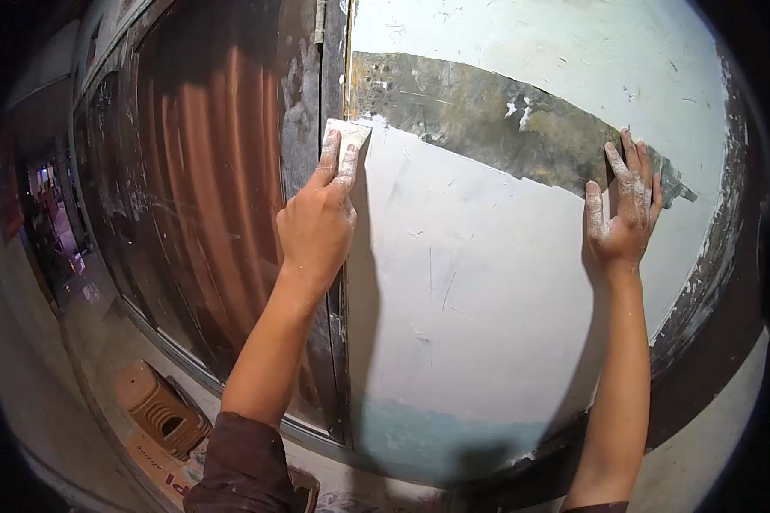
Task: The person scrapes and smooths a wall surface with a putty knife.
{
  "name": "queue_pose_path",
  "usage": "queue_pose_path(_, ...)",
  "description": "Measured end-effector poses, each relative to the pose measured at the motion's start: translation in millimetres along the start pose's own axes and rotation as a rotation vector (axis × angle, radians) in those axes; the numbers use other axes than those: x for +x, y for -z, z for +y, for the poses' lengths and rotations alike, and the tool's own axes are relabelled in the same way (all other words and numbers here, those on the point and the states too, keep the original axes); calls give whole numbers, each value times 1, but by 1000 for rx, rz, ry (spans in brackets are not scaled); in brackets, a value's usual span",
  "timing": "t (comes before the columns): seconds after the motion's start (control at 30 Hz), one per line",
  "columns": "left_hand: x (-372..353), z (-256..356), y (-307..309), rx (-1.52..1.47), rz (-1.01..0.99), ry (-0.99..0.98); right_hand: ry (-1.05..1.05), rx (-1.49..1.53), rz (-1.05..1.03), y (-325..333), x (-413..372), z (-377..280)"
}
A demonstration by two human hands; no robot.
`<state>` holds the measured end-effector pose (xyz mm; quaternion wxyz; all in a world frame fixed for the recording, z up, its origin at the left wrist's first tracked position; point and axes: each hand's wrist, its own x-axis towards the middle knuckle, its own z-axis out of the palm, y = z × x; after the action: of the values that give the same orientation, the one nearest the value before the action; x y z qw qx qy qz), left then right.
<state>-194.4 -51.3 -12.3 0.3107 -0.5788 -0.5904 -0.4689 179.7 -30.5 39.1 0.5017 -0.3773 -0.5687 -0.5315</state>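
My left hand (315, 224), powdered white, is closed around a white putty scraper (351, 130). Two of its fingers lie along the tool's face, and the scraper's wide edge points up beside the dark door frame. Across the white wall panel (470, 265) runs a bare grey-brown strip (479, 107), narrowing to the right; the scraper is near its left end. My right hand (629, 209) rests with fingers spread over the right part of this strip, its fingertips dusted white.
Left of the panel stands a dark wooden frame (304, 94) with a reddish-brown curtain (222, 162). A brown plastic stool (150, 398) and printed cardboard (158, 462) are low on the left. Dark, paint-smeared trim (714, 248) borders the panel's right side.
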Motion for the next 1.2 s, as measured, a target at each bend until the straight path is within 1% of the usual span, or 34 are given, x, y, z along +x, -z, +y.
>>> queue_pose_path(0.03,0,3,-3,-50,75,0,11,4,6,-1,0,1)
queue_pose_path(0.07,1,4,-3,-50,73,0,22,8,11,-1,0,2)
queue_pose_path(0.13,6,5,-2,11,-48,24,18,7,8,0,1,2)
queue_pose_path(0.2,11,2,-7,-8,-52,24,20,7,14,0,1,1)
queue_pose_path(0.27,10,1,-11,-37,97,-73,19,13,12,-1,-1,2)
queue_pose_path(0.3,9,5,-5,-35,4,5,13,11,12,0,0,0)
queue_pose_path(0.4,4,6,-7,-50,22,-24,-8,4,7,1,-1,0)
queue_pose_path(0.47,9,10,-3,-68,30,-31,21,5,20,-2,-1,4)
queue_pose_path(0.53,13,13,-1,-16,13,-8,13,9,22,-2,-1,1)
queue_pose_path(0.57,10,10,-3,-18,-26,-13,12,4,18,-1,-1,1)
queue_pose_path(0.6,8,7,-5,-17,-23,-15,10,-2,16,-1,-1,2)
queue_pose_path(0.67,3,6,-8,-57,64,-67,2,-2,18,-2,-2,3)
queue_pose_path(0.7,6,7,-7,-58,65,-71,0,-13,18,-2,-2,4)
queue_pose_path(0.77,12,8,-4,-5,-8,-27,2,15,27,-1,0,1)
queue_pose_path(0.87,7,9,-4,-71,22,-59,-9,20,20,-2,-1,2)
queue_pose_path(0.9,3,5,-8,-92,64,-94,-13,14,17,-2,-1,2)
queue_pose_path(0.93,2,4,-10,-92,65,-94,-13,13,18,-1,-1,2)
queue_pose_path(1.0,2,5,-10,6,-5,-60,-4,10,13,-1,-1,2)
queue_pose_path(1.03,5,11,-5,-50,6,-36,-1,17,15,-1,0,2)
queue_pose_path(1.13,10,11,-6,-37,-15,-28,-3,9,15,-1,-1,2)
queue_pose_path(1.2,0,10,-9,-25,6,-36,12,23,31,-2,-1,4)
